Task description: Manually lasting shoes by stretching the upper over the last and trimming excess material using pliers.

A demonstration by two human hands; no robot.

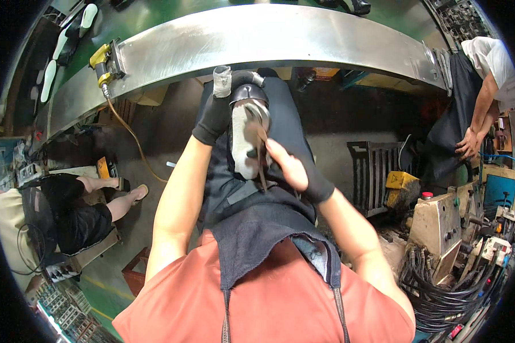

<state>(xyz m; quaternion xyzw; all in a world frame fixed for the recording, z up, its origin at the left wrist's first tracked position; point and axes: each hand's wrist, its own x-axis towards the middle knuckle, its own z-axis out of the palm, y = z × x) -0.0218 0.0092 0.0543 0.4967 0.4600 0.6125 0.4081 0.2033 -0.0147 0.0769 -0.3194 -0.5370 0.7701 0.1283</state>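
Observation:
A black shoe (238, 139) lies on my lap, its pale underside turned up and its shiny black toe pointing away from me. My left hand (218, 108), in a dark glove with white wrapping on the fingertips, grips the toe end from the left and far side. In my right hand (290, 169), bare-fingered with a dark wrist covering, is a pincers-like metal tool (261, 150). Its head is over the front part of the shoe's underside, and its handle points back toward me. Motion smears the tool, so its exact kind and whether it touches the shoe are unclear.
A curved metal bench (269, 34) spans the far side, with a yellow air tool (102, 64) and its hose at its left end. Pale soles (48, 80) lie far left. Other people are at left and right. Machinery with cables (440, 286) stands near right.

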